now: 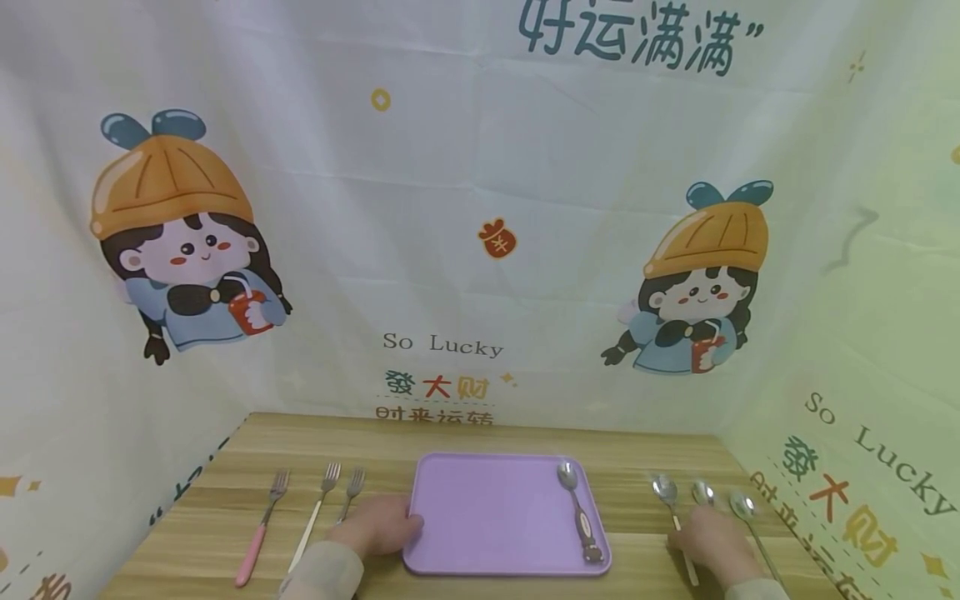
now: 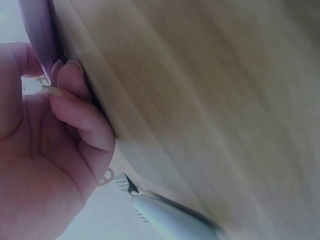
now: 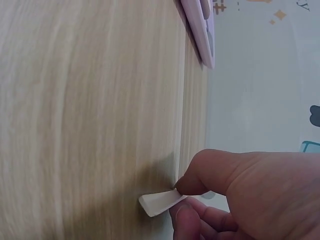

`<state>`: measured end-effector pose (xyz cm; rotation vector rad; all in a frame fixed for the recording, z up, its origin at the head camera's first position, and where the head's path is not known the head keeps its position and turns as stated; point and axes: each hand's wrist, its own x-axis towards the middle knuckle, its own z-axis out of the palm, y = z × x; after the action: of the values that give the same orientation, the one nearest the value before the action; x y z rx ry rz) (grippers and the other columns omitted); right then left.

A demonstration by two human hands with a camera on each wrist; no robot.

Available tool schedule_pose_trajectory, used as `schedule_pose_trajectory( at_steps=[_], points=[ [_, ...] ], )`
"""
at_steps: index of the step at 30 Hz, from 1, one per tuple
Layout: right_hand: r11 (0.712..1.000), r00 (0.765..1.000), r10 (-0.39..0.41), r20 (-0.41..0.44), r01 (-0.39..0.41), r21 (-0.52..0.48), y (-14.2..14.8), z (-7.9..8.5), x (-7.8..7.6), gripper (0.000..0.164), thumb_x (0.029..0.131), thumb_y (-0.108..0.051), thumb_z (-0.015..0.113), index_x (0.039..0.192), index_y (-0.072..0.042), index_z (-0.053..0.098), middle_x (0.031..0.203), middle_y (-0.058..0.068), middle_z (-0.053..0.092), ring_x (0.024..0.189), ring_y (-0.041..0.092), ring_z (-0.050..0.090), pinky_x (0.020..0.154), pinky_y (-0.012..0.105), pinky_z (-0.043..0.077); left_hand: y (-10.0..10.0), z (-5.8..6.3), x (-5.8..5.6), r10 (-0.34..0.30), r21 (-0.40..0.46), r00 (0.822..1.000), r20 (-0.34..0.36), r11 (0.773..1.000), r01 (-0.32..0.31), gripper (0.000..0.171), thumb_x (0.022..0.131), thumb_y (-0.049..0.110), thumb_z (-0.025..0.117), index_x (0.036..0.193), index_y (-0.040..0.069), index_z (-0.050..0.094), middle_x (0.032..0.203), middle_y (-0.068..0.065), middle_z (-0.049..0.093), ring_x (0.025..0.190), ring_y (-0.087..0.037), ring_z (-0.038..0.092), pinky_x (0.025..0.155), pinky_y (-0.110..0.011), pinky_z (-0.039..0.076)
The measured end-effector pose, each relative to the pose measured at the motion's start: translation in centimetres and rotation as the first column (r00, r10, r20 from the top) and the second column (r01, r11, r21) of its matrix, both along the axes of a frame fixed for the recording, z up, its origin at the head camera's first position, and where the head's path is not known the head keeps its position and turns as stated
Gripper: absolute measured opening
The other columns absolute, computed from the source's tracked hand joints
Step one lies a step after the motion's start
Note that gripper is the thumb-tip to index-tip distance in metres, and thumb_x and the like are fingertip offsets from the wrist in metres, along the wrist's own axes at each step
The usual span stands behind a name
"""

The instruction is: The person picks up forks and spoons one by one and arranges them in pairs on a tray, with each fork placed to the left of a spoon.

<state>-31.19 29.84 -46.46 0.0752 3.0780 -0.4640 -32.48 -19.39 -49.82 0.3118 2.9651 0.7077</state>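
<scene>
A purple tray (image 1: 487,517) lies on the wooden table, with a brown-handled spoon (image 1: 583,521) along its right side. My left hand (image 1: 386,523) holds the tray's left edge; in the left wrist view its fingers curl at the tray rim (image 2: 40,32). To the right of the tray, my right hand (image 1: 708,540) pinches the pale handle of the leftmost spoon (image 1: 664,488) of three. The right wrist view shows that white handle (image 3: 159,202) between thumb and fingers. A middle spoon (image 1: 702,492) is partly hidden under this hand, and another spoon (image 1: 744,505) lies to its right.
Left of the tray lie a pink-handled fork (image 1: 255,546), a white-handled fork (image 1: 309,527) and a third fork (image 1: 354,486), partly covered by the left hand. A printed cloth (image 1: 450,208) hangs behind the table (image 1: 622,450) and along its sides.
</scene>
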Motion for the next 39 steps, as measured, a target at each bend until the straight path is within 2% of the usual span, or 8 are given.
schedule_pose_trajectory(
  at_steps=[4, 11, 17, 22, 25, 31, 34, 39],
  points=[
    [1.0, 1.0, 0.003, -0.007, -0.003, 0.005, -0.1, 0.0, 0.0, 0.028, 0.09, -0.025, 0.08, 0.075, -0.005, 0.066, 0.074, 0.005, 0.063, 0.071, 0.026, 0.059, 0.071, 0.049, 0.058, 0.3, 0.6, 0.3, 0.006, 0.002, 1.0, 0.003, 1.0, -0.006, 0.026, 0.098, 0.031, 0.062, 0.106, 0.011, 0.075, 0.103, -0.008, 0.079, 0.095, -0.029, 0.072, 0.102, -0.058, 0.058],
    [1.0, 1.0, -0.006, 0.012, 0.007, -0.03, 0.1, -0.4, -0.2, 0.03, 0.091, -0.027, 0.077, 0.073, -0.007, 0.064, 0.073, 0.007, 0.062, 0.069, 0.025, 0.059, 0.068, 0.043, 0.054, -0.4, -1.2, -1.0, -0.025, -0.021, 1.0, -0.012, 0.999, 0.024, 0.03, 0.1, 0.036, 0.06, 0.107, 0.011, 0.075, 0.101, -0.009, 0.078, 0.091, -0.027, 0.07, 0.096, -0.056, 0.059],
    [0.998, 1.0, -0.009, 0.016, 0.01, -0.06, 2.5, -5.0, -3.7, 0.034, 0.093, -0.029, 0.07, 0.066, -0.012, 0.06, 0.064, 0.003, 0.06, 0.06, 0.019, 0.055, 0.058, 0.033, 0.045, -0.7, -2.4, -1.6, -0.042, -0.038, 0.999, -0.022, 0.998, 0.042, 0.034, 0.1, 0.038, 0.058, 0.108, 0.01, 0.075, 0.102, -0.01, 0.079, 0.092, -0.029, 0.071, 0.095, -0.055, 0.059],
    [0.995, 1.0, 0.006, -0.005, -0.006, -0.103, 4.6, -8.4, -6.2, 0.037, 0.093, -0.031, 0.072, 0.062, -0.015, 0.059, 0.059, 0.001, 0.061, 0.054, 0.017, 0.056, 0.053, 0.031, 0.044, -0.1, -0.4, -0.2, -0.015, 0.0, 1.0, -0.02, 1.0, 0.015, 0.025, 0.097, 0.032, 0.061, 0.1, 0.011, 0.074, 0.099, -0.009, 0.078, 0.092, -0.03, 0.071, 0.097, -0.056, 0.059],
    [0.993, 1.0, 0.009, -0.018, -0.012, -0.116, 3.8, -7.2, -5.5, 0.036, 0.093, -0.028, 0.071, 0.062, -0.014, 0.058, 0.06, 0.001, 0.06, 0.055, 0.018, 0.055, 0.054, 0.032, 0.044, 0.2, 0.2, 0.3, -0.005, -0.004, 1.0, -0.02, 1.0, 0.005, 0.021, 0.096, 0.029, 0.062, 0.096, 0.012, 0.073, 0.094, -0.007, 0.076, 0.087, -0.027, 0.068, 0.095, -0.056, 0.059],
    [0.987, 0.999, 0.012, -0.032, -0.018, -0.161, -0.7, -0.9, -0.7, 0.033, 0.096, -0.021, 0.064, 0.065, -0.013, 0.054, 0.06, 0.0, 0.054, 0.054, 0.014, 0.049, 0.052, 0.026, 0.04, 0.2, 0.1, 0.3, 0.007, 0.01, 1.0, -0.019, 1.0, -0.007, 0.022, 0.097, 0.03, 0.062, 0.101, 0.012, 0.074, 0.098, -0.006, 0.077, 0.091, -0.029, 0.07, 0.098, -0.056, 0.058],
    [0.981, 0.999, 0.013, -0.032, -0.019, -0.191, -1.0, -0.8, -1.1, 0.035, 0.095, -0.021, 0.064, 0.063, -0.014, 0.052, 0.058, -0.003, 0.051, 0.052, 0.011, 0.045, 0.051, 0.024, 0.038, 0.3, 0.7, 0.7, 0.01, 0.014, 1.0, -0.015, 1.0, -0.01, 0.026, 0.098, 0.031, 0.061, 0.105, 0.009, 0.075, 0.102, -0.009, 0.078, 0.095, -0.032, 0.072, 0.101, -0.057, 0.058],
    [0.986, 0.996, 0.065, -0.059, -0.074, -0.153, 0.1, -3.3, -4.0, 0.038, 0.094, -0.024, 0.063, 0.058, -0.018, 0.051, 0.054, -0.005, 0.052, 0.049, 0.012, 0.047, 0.05, 0.028, 0.041, -0.6, -1.8, -1.1, -0.028, -0.022, 0.999, -0.035, 0.999, 0.027, 0.036, 0.101, 0.038, 0.057, 0.11, 0.009, 0.075, 0.104, -0.011, 0.079, 0.095, -0.031, 0.072, 0.097, -0.057, 0.059]
  ],
)
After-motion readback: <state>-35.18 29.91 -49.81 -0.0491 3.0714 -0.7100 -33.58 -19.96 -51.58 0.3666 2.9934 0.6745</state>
